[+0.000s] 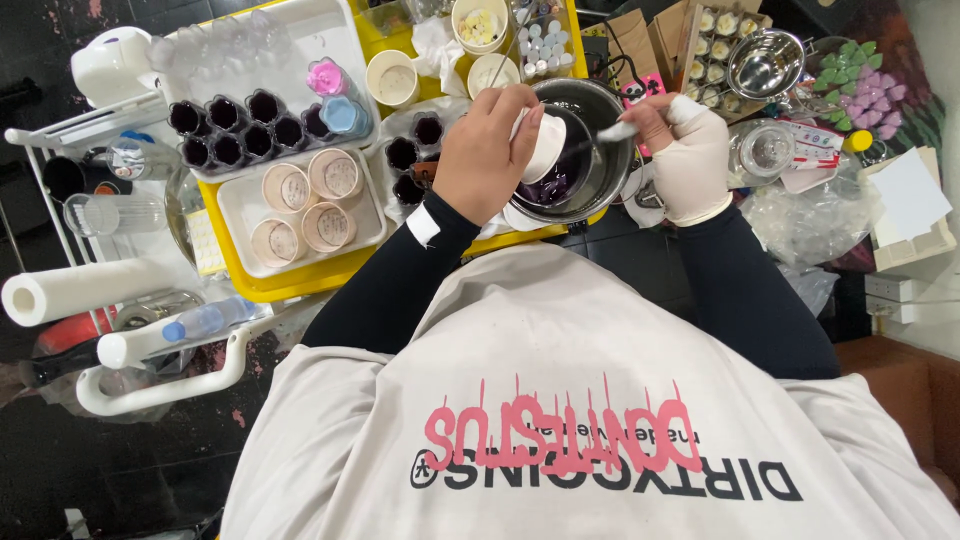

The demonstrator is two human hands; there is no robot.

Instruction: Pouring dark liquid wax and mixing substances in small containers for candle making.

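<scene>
Left hand (485, 150) tilts cup (545, 145) over pot (590, 150), yellow tray (300, 280), dark floor (130, 470).

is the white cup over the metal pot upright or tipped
Tipped. The left hand holds the white cup on its side above the metal pot, mouth angled toward the purple liquid inside.

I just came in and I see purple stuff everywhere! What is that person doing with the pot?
A person leans over a metal pot with purple liquid in it. The left hand tips a small white cup over the pot. The right hand, in a white glove, holds a white tool at the pot's rim. Beside it, a yellow tray carries dark purple filled moulds and round pale cups.
</scene>
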